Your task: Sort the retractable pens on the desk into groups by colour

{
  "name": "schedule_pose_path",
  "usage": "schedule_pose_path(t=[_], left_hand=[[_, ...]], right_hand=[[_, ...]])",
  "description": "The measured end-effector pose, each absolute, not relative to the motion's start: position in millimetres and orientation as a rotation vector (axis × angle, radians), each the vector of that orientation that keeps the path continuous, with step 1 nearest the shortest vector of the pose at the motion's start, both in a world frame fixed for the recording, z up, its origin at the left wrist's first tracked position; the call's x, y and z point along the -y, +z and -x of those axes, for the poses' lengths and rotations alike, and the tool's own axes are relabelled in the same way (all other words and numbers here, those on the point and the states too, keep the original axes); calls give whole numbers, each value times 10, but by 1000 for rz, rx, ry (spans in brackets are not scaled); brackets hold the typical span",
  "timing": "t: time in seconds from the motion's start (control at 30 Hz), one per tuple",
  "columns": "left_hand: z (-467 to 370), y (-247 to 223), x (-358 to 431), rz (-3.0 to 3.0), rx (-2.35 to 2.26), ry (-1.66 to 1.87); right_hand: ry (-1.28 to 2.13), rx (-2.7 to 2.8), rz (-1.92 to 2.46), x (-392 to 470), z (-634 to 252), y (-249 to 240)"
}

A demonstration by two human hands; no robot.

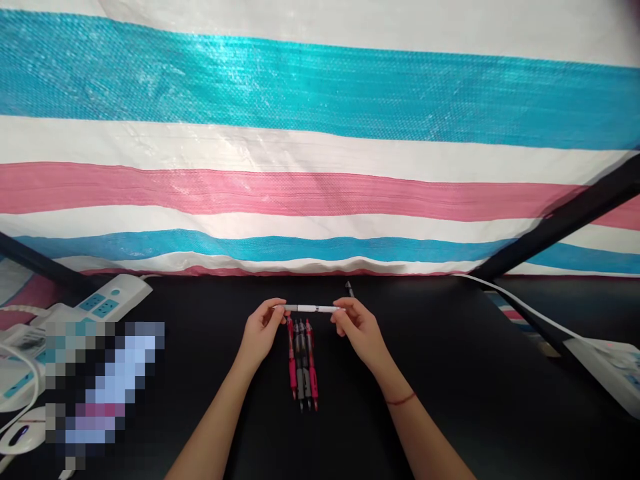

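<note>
- A black tabletop point(200, 340) spans the foreground.
- Lying side by side near its middle, tips toward the viewer, are a left pink-gripped pen point(293, 370), two gray-gripped pens point(300, 380) and a right pink-gripped pen point(313, 377).
- A dark pen point(349, 289) lies farther back, only partly in sight.
- At left, a white power strip point(115, 300) with blue sockets sits aslant near the back edge.
- Beside it, a pixelated object point(123, 367), beyond identifying, appears to rest on the surface.
</note>
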State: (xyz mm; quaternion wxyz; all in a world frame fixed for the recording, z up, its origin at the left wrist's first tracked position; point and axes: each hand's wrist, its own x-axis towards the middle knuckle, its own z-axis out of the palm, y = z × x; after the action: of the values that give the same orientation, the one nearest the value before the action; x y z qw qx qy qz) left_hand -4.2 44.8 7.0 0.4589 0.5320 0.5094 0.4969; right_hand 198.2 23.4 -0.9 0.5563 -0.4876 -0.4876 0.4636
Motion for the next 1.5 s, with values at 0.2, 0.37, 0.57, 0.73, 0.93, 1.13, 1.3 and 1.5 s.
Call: schedule_pose_path(t=[0.2,0.37,0.57,0.73,0.93,1.13,1.3,1.5], left_hand=[[43,74,-446,-1295,-1254,1227],[52,64,-449,-1277,-1245,1237],[37,77,-450,-1286,-1253,1226],[26,76,-429,-1294,-1274,1190],[-29,74,-360,-1391,-1287,1180],[-147,193,-206,-1625,-1257,1110],[-311,357,-24,-1717,-1071,892],[-467,370,91,-1588,-1034,749]], right_hand=[[1117,1204,1163,-227,-1987,-24],[1118,1191,1138,-217,-1983,-29],[1164,1211,1103,-248,-2024,-48],[1078,1211,1167,-248,-2028,-36],[1024,1084,1113,-233,-1989,18],[1074,857,1027,-223,-1954,80],[1121,868,962,-186,-1929,141],[1120,929,994,-162,-1929,184]])
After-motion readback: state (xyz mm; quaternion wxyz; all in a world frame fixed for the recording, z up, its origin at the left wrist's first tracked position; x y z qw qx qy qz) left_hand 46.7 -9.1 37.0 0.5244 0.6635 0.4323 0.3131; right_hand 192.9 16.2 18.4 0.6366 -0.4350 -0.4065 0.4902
